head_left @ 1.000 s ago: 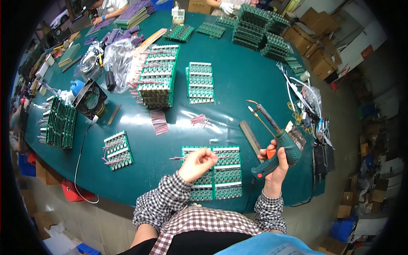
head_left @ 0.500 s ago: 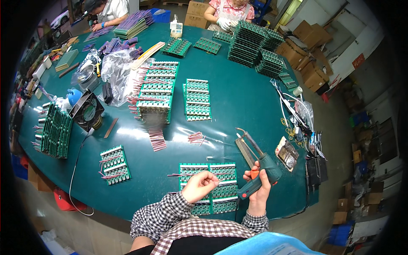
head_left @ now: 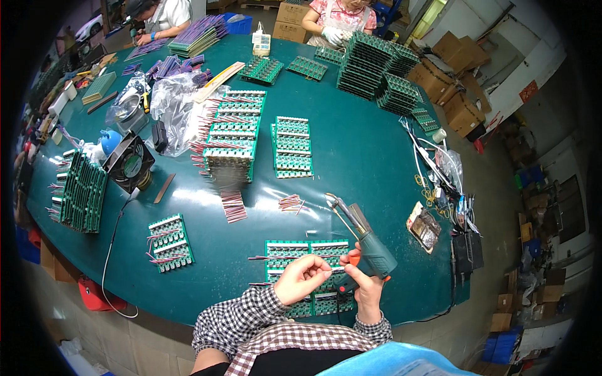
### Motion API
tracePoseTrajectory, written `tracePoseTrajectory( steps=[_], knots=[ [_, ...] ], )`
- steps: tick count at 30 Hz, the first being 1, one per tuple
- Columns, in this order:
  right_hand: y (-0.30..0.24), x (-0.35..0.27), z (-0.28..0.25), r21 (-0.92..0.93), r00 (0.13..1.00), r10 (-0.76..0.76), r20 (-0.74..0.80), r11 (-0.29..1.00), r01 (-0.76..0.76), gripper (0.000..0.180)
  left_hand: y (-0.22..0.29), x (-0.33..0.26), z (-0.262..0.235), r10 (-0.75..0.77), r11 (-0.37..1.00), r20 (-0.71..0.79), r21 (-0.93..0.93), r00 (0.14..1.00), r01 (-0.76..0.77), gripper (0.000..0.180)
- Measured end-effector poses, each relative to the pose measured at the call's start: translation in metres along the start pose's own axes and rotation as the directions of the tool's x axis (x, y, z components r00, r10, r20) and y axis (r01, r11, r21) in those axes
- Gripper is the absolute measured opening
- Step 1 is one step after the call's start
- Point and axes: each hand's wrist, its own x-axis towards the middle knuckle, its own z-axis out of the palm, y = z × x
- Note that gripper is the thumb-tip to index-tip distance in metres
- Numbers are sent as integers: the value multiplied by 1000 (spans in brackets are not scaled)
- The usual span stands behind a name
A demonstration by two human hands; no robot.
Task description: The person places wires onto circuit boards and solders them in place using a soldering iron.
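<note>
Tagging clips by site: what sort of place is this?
Probably an electronics assembly workshop: stacked green circuit boards, a soldering gun in the right hand, and two other people across the table.

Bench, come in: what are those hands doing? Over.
Left grip: pinched shut over the circuit boards. Right grip: wrapped around the soldering gun. Boards partly hidden by the left grip.

On the table's [head_left: 370, 147] left I see a black fan [head_left: 130, 161], crumpled clear plastic [head_left: 174, 111] beyond it, 2 people [head_left: 175, 14] at the far edge.
</note>
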Motion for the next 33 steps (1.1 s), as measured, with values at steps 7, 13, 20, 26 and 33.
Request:
tracePoseTrajectory(
  steps=[7, 13, 20, 26, 33],
  knots=[
    [0, -2, 4, -86, 999, 12, -40, 996, -15, 51, 2, 0, 0, 7, 999, 4, 52, 1000, -7, 11],
    [-1, -3, 5, -129, 998, -11, -57, 992, 4, 50, -2, 0, 2, 15, 997, 23, 81, 1000, -17, 11],
    [-1, -7, 5, -170, 997, -44, -65, 985, 33, 51, 0, -1, 4, -11, 997, 27, 75, 1000, 9, 12],
    [-1, -10, 5, -177, 996, -44, -82, 984, 29, 50, 2, -3, 6, 32, 996, 28, 82, 999, -34, 11],
    [-2, -14, 4, -189, 995, -75, -72, 980, 60, 50, 5, -3, 6, -14, 999, 38, 40, 999, 13, 11]
  ],
)
